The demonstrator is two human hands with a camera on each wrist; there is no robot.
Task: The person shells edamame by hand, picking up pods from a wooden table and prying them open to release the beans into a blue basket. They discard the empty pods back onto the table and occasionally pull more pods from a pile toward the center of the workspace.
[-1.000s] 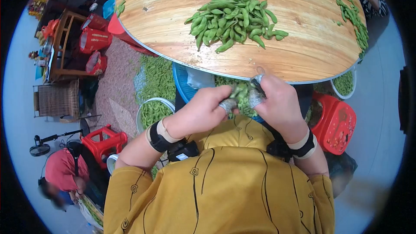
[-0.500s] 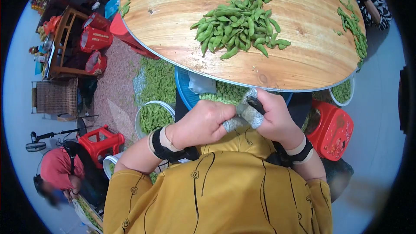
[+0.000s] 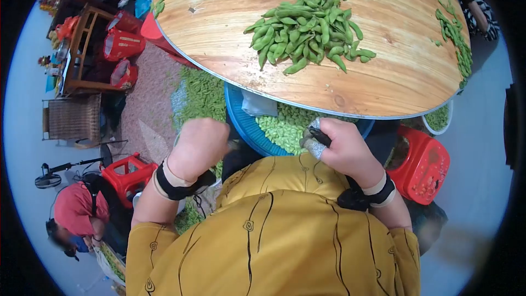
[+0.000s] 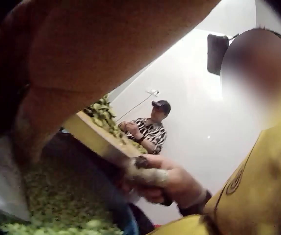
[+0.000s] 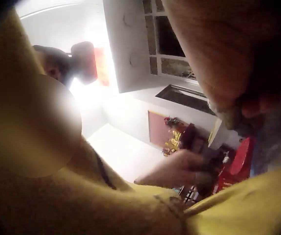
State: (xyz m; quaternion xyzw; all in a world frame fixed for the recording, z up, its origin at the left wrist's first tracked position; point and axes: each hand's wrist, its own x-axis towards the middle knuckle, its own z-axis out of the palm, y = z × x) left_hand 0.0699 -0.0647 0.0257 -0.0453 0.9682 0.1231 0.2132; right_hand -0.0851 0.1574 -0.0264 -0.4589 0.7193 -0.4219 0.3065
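Note:
My left hand (image 3: 198, 145) is blurred over a white bucket (image 3: 215, 182), back upward and fingers hidden. My right hand (image 3: 342, 141) stays in front of the table edge, above the blue basin (image 3: 236, 118), its fingers curled with grey wrapping and a small dark piece near the tips. I cannot tell whether it holds anything. In the left wrist view the same right hand (image 4: 172, 181) shows its wrapped fingers. Pale green shelled soybeans (image 3: 282, 133) fill the basin, with a whitish bag (image 3: 258, 104) at its left side. Unshelled edamame pods (image 3: 307, 33) are heaped on the wooden table (image 3: 219, 27).
A red stool (image 3: 422, 164) stands at right, another red stool (image 3: 129, 175) at left. Pods (image 3: 203, 96) cover the floor left of the basin, and a white bucket (image 3: 438, 119) is at right. A person (image 3: 82, 214) sits at lower left; another (image 3: 479, 8) sits across the table.
Both hands were together over the basin. My left hand has parted from the right and swung left over the bucket; the right has barely moved. The basin's beans show more now.

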